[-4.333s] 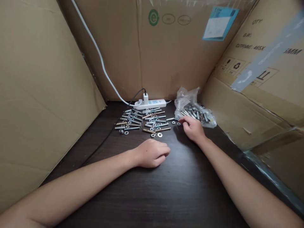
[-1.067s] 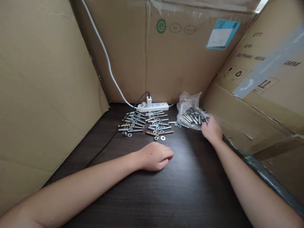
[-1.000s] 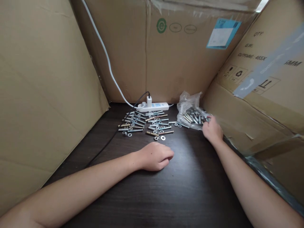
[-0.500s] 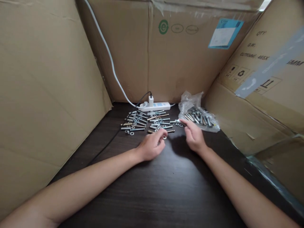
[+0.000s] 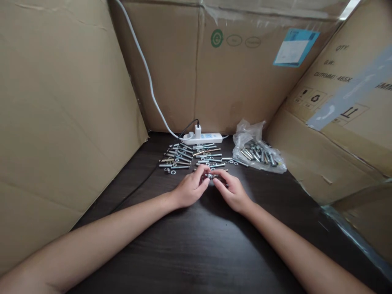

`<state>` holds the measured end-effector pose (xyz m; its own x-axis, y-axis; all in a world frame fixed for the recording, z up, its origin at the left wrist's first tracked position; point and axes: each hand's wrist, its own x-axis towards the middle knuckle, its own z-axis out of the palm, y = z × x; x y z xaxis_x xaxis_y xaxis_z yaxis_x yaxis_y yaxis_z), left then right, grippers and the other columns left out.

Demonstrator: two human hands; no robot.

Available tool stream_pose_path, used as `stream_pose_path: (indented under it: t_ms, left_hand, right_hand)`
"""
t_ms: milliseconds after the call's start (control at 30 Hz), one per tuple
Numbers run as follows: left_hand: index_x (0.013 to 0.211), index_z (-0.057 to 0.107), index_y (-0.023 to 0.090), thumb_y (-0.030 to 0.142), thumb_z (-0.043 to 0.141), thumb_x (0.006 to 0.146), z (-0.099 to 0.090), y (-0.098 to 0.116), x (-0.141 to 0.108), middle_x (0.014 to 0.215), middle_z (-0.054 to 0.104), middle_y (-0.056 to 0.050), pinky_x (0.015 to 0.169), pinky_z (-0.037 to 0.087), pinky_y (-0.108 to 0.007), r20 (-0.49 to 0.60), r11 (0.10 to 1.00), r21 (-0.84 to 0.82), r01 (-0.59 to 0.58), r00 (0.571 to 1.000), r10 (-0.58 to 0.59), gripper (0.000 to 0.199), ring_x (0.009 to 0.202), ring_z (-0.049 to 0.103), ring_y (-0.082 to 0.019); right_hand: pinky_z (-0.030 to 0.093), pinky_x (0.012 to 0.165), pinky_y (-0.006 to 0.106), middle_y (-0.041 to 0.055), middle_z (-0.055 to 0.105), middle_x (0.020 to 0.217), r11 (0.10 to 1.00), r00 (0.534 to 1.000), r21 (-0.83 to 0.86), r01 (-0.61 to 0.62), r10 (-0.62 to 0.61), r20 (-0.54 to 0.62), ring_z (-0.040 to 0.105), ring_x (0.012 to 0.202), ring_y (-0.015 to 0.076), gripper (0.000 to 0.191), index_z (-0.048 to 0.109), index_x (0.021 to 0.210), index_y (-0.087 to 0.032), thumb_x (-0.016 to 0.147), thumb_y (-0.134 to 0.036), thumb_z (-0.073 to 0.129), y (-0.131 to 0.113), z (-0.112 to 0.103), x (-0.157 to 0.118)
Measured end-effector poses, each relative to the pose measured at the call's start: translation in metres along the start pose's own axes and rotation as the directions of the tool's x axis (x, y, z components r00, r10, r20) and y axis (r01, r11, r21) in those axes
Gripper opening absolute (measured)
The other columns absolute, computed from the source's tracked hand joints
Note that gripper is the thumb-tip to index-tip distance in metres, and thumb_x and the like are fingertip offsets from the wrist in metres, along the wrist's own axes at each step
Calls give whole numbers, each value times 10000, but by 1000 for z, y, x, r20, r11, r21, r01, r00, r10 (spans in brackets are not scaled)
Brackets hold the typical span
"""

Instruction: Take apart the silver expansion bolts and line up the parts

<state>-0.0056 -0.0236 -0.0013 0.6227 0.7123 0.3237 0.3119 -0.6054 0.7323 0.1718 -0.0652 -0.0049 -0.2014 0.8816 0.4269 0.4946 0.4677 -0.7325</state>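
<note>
My left hand (image 5: 190,188) and my right hand (image 5: 232,191) meet low over the table, fingertips nearly touching. Between them is a small metal bolt with a nut and washers (image 5: 210,176), partly covered by the fingers. My left hand is closed on the bolt from the left. A pinch of my right thumb and forefinger closes at the nut; the exact contact is hidden. Just beyond lie rows of bolts (image 5: 180,166) with nuts and loose washers (image 5: 173,172). Further right, another bolt (image 5: 243,163) rests beside a pair of washers (image 5: 235,163).
A clear plastic bag (image 5: 280,166) of bolts lies at the back right. Behind the rows stands a white power strip (image 5: 211,139) with a plug and a white cable (image 5: 143,67). A black cord (image 5: 137,188) crosses the dark table (image 5: 196,253). Cardboard boxes (image 5: 171,81) wall three sides.
My right hand has come left and toward me from beside the bag, joining my left hand at the bolt. The bolt and washers it covered now show. The view has shifted slightly.
</note>
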Motion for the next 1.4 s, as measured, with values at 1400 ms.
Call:
stream_pose_path:
  t_ms: [1400]
  left_hand:
    - [725,472,169,365,278,957,-3,5,6,689,511,11,619,354,-240,138,997,4,73,988,-73,360,647,452,-120]
  right_hand:
    - [502,609,220,13,674,810,989,998,-136,58,-58,7,614,679,130,144,601,924,-207,782,-228,580,-2,-4,-1]
